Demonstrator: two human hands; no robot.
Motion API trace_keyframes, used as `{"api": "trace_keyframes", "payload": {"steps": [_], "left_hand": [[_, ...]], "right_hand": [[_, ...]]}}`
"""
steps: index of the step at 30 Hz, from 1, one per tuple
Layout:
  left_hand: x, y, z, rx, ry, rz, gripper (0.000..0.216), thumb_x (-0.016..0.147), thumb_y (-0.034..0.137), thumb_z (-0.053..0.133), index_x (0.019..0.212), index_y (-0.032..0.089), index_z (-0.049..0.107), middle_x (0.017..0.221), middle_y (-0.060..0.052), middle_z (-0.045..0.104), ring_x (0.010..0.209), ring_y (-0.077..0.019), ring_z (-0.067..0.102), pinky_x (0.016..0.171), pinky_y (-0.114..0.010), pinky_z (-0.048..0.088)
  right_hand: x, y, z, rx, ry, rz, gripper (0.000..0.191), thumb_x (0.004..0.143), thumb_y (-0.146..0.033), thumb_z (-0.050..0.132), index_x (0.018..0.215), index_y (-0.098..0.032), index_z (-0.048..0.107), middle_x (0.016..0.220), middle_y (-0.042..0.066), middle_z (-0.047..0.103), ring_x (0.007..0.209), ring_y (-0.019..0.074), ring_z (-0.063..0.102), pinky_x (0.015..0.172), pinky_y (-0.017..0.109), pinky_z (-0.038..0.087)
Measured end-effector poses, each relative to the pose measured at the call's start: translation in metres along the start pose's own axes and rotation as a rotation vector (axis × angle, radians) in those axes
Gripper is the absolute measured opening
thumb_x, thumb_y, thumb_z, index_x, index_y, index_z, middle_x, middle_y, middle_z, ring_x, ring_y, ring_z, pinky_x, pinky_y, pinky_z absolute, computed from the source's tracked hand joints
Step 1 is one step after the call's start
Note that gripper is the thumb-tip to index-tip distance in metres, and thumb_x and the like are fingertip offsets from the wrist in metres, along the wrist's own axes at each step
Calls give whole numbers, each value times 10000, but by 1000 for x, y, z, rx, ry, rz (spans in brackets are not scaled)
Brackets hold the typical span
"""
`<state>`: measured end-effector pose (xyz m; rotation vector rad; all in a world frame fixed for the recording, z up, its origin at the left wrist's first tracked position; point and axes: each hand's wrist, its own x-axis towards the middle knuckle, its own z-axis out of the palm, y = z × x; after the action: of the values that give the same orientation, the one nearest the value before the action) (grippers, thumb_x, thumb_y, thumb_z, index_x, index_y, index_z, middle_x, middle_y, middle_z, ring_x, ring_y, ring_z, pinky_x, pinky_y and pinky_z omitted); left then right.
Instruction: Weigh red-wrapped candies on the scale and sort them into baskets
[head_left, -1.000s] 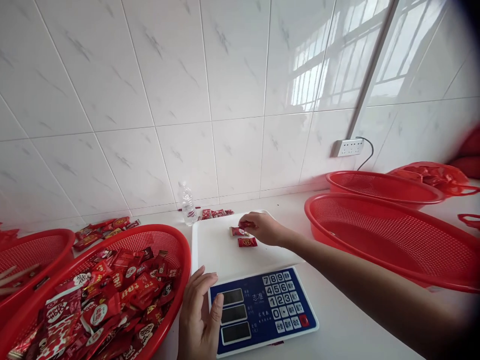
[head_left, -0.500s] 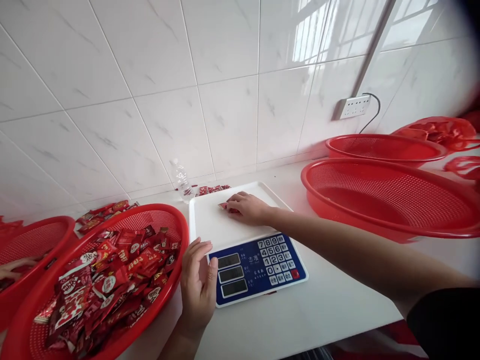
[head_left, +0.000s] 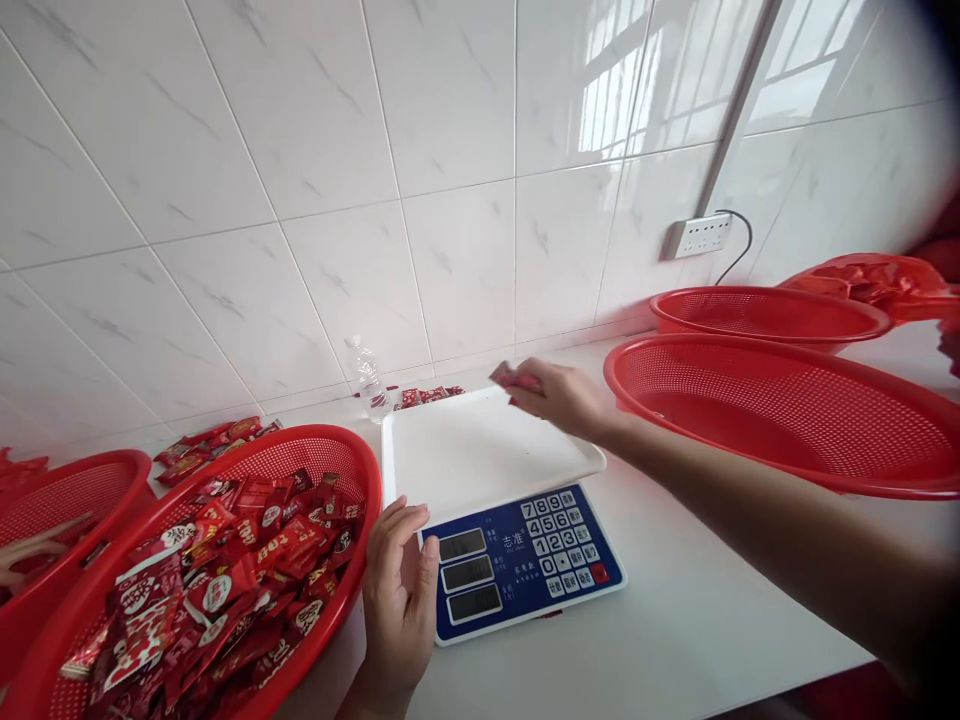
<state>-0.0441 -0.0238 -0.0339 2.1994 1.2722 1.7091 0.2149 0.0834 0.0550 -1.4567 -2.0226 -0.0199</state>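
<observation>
My right hand (head_left: 564, 396) is closed around small red-wrapped candies (head_left: 517, 381), lifted over the back right part of the scale's white tray (head_left: 450, 450). How many candies it holds I cannot tell. My left hand (head_left: 401, 585) rests at the left edge of the blue-panelled digital scale (head_left: 517, 560), thumb and fingers apart, holding nothing. Just left of it stands a red mesh basket (head_left: 358, 455) heaped with red-wrapped candies (head_left: 217, 560).
Two red baskets (head_left: 750, 440) stand at the right, with a red plastic bag (head_left: 862, 280) behind. A clear bottle (head_left: 367, 378) and candy packets (head_left: 427, 397) lie behind the scale. Another person's hand (head_left: 37, 550) reaches into a basket (head_left: 124, 490) at far left.
My right hand has risen from the middle of the tray and moved right with the candies. The tray now sits askew on the scale. My left hand stays in place.
</observation>
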Motion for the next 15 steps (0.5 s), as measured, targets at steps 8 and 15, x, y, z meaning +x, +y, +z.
{"api": "trace_keyframes", "payload": {"steps": [8, 15], "left_hand": [[-4, 5, 1, -11, -27, 50, 248, 863, 148, 498, 1095, 225, 542, 1056, -65, 605, 1115, -210, 530, 905, -370, 499], [0, -1, 2, 30, -13, 63, 226, 854, 192, 517, 1072, 228, 562, 1029, -58, 635, 1071, -226, 569, 883, -388, 508]], "right_hand": [[-49, 80, -86, -355, 135, 356, 282, 830, -515, 464, 895, -253, 544, 845, 93, 661, 705, 278, 614, 504, 335, 413], [-78, 115, -89, -397, -20, 419, 466, 776, -486, 549, 1156, -217, 567, 1102, 200, 637, 914, 414, 620, 581, 430, 489]]}}
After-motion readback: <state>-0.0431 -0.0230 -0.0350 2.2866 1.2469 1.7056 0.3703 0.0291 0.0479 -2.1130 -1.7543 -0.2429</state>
